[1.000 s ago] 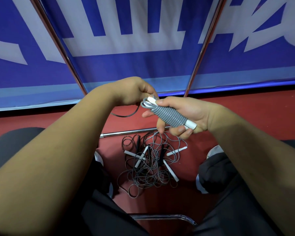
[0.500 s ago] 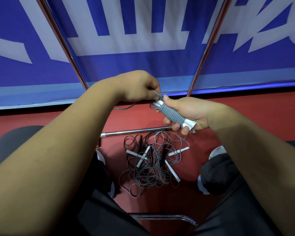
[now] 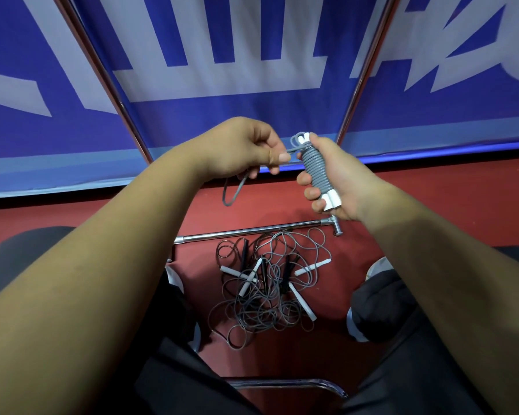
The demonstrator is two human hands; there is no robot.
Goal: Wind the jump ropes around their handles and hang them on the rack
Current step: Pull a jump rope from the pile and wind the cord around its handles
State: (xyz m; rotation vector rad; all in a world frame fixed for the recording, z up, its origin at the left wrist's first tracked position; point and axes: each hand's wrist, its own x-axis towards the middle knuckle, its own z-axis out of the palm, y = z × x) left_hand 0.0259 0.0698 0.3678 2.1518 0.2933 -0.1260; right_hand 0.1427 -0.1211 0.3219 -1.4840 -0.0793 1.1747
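Observation:
My right hand (image 3: pixel 339 181) grips a pair of white handles with grey rope coiled tightly around them, the wound jump rope (image 3: pixel 315 169), held nearly upright. My left hand (image 3: pixel 243 148) pinches the free end of that same grey rope (image 3: pixel 234 193) just left of the bundle's top; a short loop hangs below my fingers. On the red floor between my feet lies a tangled pile of jump ropes (image 3: pixel 270 292) with white and black handles. The rack shows as a chrome base bar (image 3: pixel 252 232) on the floor and two slanted poles (image 3: pixel 102 76) rising in front of me.
A blue and white banner (image 3: pixel 252 55) stands behind the rack's poles. My dark-trousered knees and shoes (image 3: pixel 372 307) flank the pile. A chrome chair edge (image 3: pixel 285 383) runs below, between my legs.
My right hand has turned the wound bundle from slanted to nearly upright and raised it. My left hand has drawn the rope's free end across, leaving a short hanging loop.

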